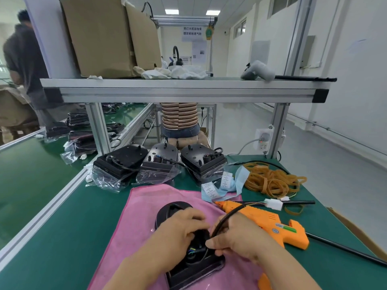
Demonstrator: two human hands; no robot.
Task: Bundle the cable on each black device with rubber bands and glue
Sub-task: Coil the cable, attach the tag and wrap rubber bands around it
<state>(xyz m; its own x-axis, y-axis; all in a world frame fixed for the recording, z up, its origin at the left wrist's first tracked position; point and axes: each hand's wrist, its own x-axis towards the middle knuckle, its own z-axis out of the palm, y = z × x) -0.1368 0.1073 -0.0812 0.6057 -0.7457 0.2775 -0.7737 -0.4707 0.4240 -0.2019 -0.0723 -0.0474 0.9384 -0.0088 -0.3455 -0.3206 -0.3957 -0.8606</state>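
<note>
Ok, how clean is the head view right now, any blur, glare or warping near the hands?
Head view: left hand, right hand, cable and black device sharp, evenly lit, no glare; ceiling lights blown out; person far left blurred; wide-angle warp tilts the shelf posts.

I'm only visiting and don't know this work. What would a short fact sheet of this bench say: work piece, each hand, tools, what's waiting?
Work piece: black device on a pink cloth
Left hand: curled over the device, holding it
Right hand: pinching the device's black cable
Cable end: white connector, beyond the glue gun
Tools: orange glue gun beside the right hand; rubber bands piled behind it
Waiting: three bagged devices at the back
Surface: green table
</note>
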